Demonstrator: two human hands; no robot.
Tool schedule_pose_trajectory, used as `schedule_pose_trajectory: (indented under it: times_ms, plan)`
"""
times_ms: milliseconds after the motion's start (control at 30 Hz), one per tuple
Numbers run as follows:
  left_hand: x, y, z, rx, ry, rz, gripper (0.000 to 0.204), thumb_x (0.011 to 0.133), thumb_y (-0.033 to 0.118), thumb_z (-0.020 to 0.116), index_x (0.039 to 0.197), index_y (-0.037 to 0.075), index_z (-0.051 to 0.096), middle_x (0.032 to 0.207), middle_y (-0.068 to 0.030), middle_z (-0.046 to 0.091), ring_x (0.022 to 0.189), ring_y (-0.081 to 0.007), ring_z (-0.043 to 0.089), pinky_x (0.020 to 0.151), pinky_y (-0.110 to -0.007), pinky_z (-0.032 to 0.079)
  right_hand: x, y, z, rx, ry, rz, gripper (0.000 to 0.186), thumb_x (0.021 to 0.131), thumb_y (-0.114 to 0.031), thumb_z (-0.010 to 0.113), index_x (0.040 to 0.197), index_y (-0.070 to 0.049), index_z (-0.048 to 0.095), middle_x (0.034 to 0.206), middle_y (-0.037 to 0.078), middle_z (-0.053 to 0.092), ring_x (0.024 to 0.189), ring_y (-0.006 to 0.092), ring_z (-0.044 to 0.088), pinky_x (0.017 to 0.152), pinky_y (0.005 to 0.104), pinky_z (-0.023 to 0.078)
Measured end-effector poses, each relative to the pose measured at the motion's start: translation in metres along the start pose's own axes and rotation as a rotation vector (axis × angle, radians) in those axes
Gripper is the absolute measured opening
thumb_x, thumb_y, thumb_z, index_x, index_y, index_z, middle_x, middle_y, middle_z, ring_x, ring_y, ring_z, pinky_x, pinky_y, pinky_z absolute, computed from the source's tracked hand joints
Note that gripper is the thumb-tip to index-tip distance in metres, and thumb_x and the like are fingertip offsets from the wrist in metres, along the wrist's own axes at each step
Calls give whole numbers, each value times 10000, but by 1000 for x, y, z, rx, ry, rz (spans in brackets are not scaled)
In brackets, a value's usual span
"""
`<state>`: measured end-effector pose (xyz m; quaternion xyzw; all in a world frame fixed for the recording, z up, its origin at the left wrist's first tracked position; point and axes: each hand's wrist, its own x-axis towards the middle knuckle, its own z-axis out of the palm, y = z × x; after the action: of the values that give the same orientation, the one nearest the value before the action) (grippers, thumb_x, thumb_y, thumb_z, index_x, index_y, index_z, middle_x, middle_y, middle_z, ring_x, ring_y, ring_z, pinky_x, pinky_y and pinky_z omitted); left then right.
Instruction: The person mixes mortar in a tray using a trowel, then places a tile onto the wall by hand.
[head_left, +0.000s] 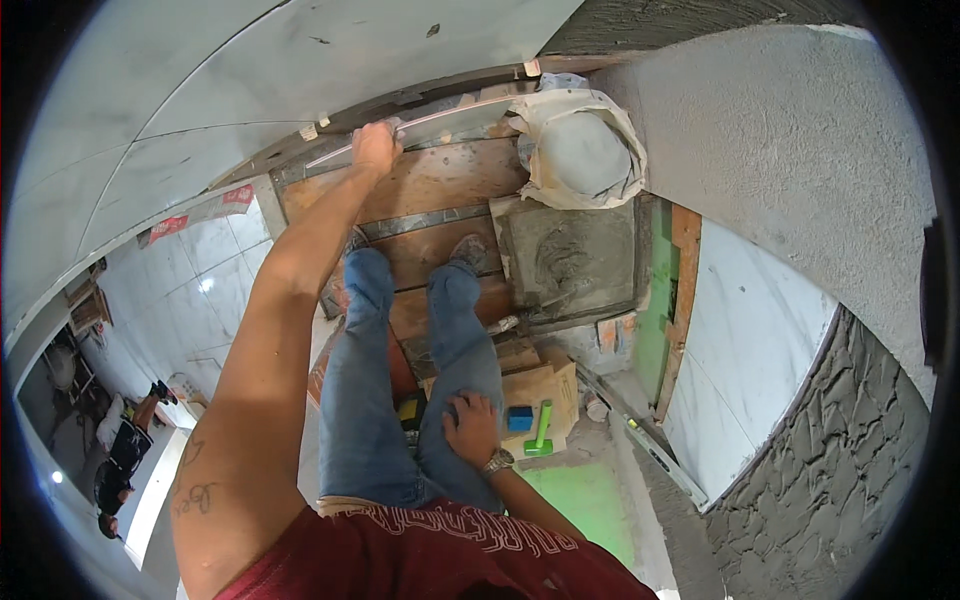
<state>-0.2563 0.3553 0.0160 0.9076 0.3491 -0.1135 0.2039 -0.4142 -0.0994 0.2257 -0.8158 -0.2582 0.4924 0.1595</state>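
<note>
My left arm reaches far forward, and my left hand (376, 148) is closed over a long narrow strip of tile (455, 120) with a pale edge, at the foot of the tiled wall. My fingertips are partly hidden. My right hand (472, 425) rests on my thigh with its fingers spread, holding nothing. Under my feet are wooden boards (450, 180). To the right of the strip stands a round bucket (585, 152) with a ragged, mortar-stained rim and a pale grey inside. Nearer to me is a square tray of wet grey mortar (570, 262).
A green mallet (541, 430) and a blue block (519, 418) lie on cardboard (565, 390) beside my right leg. A spirit level (665, 465) slants along the right. Marbled tiles (745, 320) and ridged mortar (830, 460) cover the right wall. Another person (125, 455) is at far left.
</note>
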Motion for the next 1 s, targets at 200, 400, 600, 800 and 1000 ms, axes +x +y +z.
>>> schedule_pose_trajectory:
  times_ms: [200,400,600,800,1000]
  plan:
    - [10,3,4,-11,20,46,184,869,217,661,1006,99,693,900,-188,718,926,-400,678,843,-526,496,2,0,-2,8,11,-34,326,869,-263,654,1150,-99,678,1235,120,581,1162,351,530,983,501,406]
    - [33,23,-6,8,-23,96,185,888,213,648,1039,114,691,919,-185,714,939,-387,672,832,-511,503,0,4,3,-63,-60,-13,333,899,-272,625,1152,-67,693,1243,149,577,1132,359,542,982,523,402]
    - [53,8,1,47,30,85,181,902,222,652,1047,120,693,954,-151,723,965,-346,681,859,-493,485,1,-4,3,-19,6,-76,307,867,-268,659,1126,-105,687,1191,120,603,1120,355,551,976,499,415]
    - [37,8,2,-70,302,193,215,907,202,663,1111,141,688,1001,-98,704,998,-299,649,887,-431,450,4,1,10,-46,14,-66,305,860,-276,667,1108,-100,693,1188,131,617,1134,363,548,971,504,424]
    - [8,64,3,-143,504,253,168,885,138,618,1032,124,698,978,-102,672,993,-312,630,886,-430,453,0,15,-3,-124,3,15,302,861,-279,656,1110,-112,692,1152,136,616,1108,366,552,931,510,447]
